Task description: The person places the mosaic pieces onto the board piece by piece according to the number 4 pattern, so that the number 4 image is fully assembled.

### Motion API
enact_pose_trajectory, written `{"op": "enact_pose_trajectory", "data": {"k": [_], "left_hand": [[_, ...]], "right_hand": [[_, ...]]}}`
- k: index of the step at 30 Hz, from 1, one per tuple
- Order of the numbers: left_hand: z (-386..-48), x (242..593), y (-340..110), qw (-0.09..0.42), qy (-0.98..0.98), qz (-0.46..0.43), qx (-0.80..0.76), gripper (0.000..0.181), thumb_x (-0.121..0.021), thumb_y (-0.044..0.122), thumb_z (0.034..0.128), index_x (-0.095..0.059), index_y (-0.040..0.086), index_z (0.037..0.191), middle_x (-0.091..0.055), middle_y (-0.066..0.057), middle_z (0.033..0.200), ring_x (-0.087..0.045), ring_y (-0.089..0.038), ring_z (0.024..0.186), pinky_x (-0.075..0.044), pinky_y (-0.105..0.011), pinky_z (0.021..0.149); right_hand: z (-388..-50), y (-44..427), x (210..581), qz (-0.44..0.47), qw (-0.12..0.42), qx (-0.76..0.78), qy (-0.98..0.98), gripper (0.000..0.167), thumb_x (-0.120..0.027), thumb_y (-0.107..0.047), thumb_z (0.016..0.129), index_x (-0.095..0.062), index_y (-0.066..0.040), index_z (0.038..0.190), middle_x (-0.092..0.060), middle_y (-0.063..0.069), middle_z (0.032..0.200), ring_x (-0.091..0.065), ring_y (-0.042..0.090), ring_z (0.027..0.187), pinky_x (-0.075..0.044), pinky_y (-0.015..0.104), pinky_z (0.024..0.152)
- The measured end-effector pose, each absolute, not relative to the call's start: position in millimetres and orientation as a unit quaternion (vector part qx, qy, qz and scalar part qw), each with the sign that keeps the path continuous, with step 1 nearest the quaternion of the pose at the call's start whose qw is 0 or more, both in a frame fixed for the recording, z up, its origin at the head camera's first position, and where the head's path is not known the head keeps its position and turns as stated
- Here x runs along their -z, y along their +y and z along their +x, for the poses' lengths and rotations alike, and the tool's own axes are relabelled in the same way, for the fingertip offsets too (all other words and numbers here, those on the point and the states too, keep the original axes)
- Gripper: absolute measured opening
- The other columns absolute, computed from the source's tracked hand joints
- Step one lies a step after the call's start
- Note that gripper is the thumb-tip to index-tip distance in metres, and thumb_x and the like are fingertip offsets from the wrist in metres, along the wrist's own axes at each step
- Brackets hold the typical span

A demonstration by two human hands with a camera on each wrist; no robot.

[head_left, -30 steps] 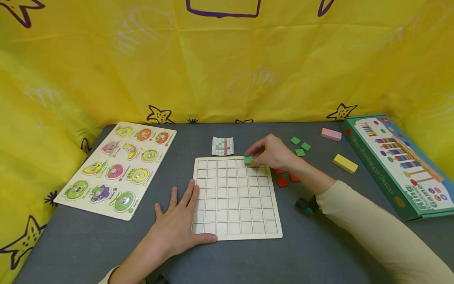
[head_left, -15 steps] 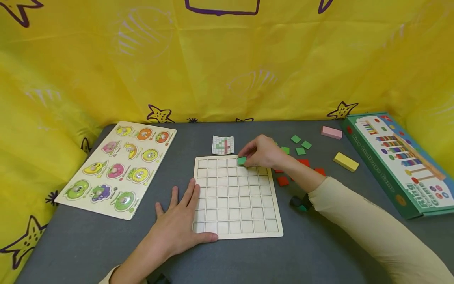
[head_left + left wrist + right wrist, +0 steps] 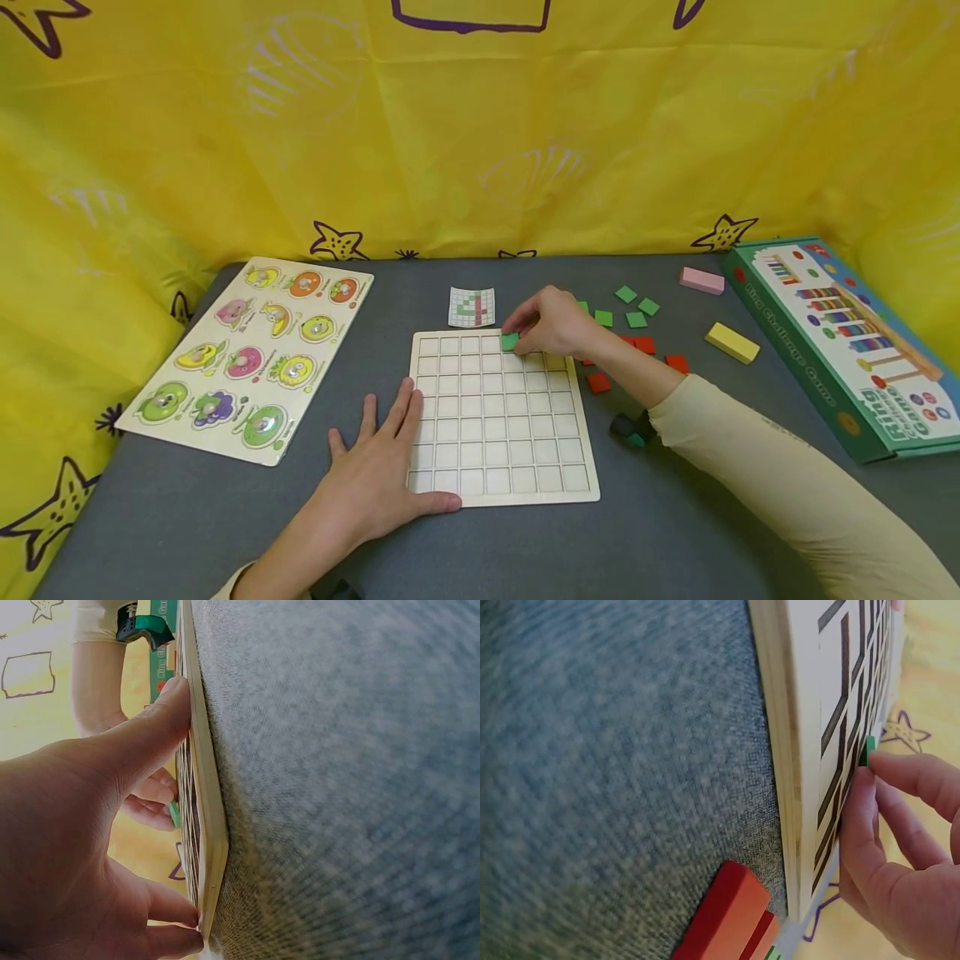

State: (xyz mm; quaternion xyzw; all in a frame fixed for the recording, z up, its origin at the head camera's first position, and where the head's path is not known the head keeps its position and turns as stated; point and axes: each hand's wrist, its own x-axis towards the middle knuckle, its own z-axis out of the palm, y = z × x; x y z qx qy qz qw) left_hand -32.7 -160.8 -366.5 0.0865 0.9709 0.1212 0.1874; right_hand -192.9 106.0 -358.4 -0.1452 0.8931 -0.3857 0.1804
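Observation:
A pale wooden board [image 3: 471, 429] with a square grid lies flat on the grey table. My right hand [image 3: 555, 323] pinches a green tile [image 3: 510, 342] at the board's far row, near its middle; the right wrist view shows the tile [image 3: 870, 750] on edge between thumb and fingers, touching the grid. With fingers spread, my left hand [image 3: 375, 479] rests at the board's near left corner, thumb on the near edge and fingertips on the left edge. A small card [image 3: 471, 307] with a green and red grid pattern lies just beyond the board.
Right of the board lie loose green tiles [image 3: 636, 320] and red tiles [image 3: 598, 382], some partly behind the right arm. Farther right are a pink block [image 3: 702, 281], a yellow block [image 3: 732, 343] and a game box [image 3: 847, 350]. A fruit puzzle board [image 3: 247, 358] lies at left.
My right hand has moved slightly left along the far row with the green tile, uncovering more loose tiles. Over the last half second it has barely moved. My left hand has stayed in place.

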Motion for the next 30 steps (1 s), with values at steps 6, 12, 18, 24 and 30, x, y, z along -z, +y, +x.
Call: {"op": "enact_pose_trajectory", "data": {"k": [6,12,18,24,30], "left_hand": [[-32.1,365.9,-161.4,0.185,0.971,0.086,-0.123,0.141,-0.074,0.088,0.0654,-0.017,0.009,0.168,-0.005,-0.006,0.177,-0.011,-0.058,0.155,-0.016,-0.092,0.102],[-31.7,366.5,-161.3,0.182,0.971,0.087,-0.125,0.140,-0.074,0.087,0.0657,-0.018,0.009,0.168,-0.005,-0.006,0.177,-0.012,-0.058,0.155,-0.017,-0.092,0.102],[-31.0,366.2,-161.6,0.180,0.972,0.086,-0.122,0.140,-0.075,0.087,0.0655,-0.019,0.009,0.168,-0.006,-0.006,0.177,-0.012,-0.058,0.155,-0.016,-0.092,0.102],[-29.6,365.3,-162.0,0.182,0.972,0.083,-0.123,0.141,-0.075,0.087,0.0651,-0.019,0.009,0.168,-0.006,-0.006,0.177,-0.012,-0.058,0.155,-0.016,-0.092,0.102],[-30.7,365.8,-161.4,0.180,0.972,0.084,-0.129,0.140,-0.076,0.086,0.0655,-0.019,0.009,0.168,-0.006,-0.005,0.177,-0.012,-0.058,0.155,-0.016,-0.092,0.101]], "right_hand": [[-191.8,104.7,357.8,-0.143,0.173,0.374,0.900,0.024,-0.085,-0.005,0.079,-0.084,-0.014,0.101,-0.077,0.002,0.092,-0.066,0.020,0.087,-0.054,0.031,0.074],[-191.5,103.8,356.8,-0.134,0.174,0.369,0.903,0.024,-0.085,-0.005,0.078,-0.084,-0.014,0.101,-0.077,0.002,0.090,-0.066,0.020,0.087,-0.054,0.031,0.074],[-191.1,101.3,356.2,-0.134,0.176,0.361,0.906,0.024,-0.085,-0.005,0.079,-0.084,-0.014,0.101,-0.076,0.002,0.092,-0.066,0.020,0.088,-0.054,0.031,0.075],[-190.8,100.9,356.8,-0.146,0.178,0.357,0.905,0.025,-0.085,-0.004,0.079,-0.084,-0.012,0.104,-0.077,0.004,0.094,-0.066,0.020,0.089,-0.056,0.032,0.076],[-192.1,102.9,358.3,-0.158,0.173,0.355,0.905,0.028,-0.086,-0.003,0.079,-0.083,-0.012,0.105,-0.079,0.004,0.098,-0.068,0.019,0.090,-0.057,0.032,0.078]]}}
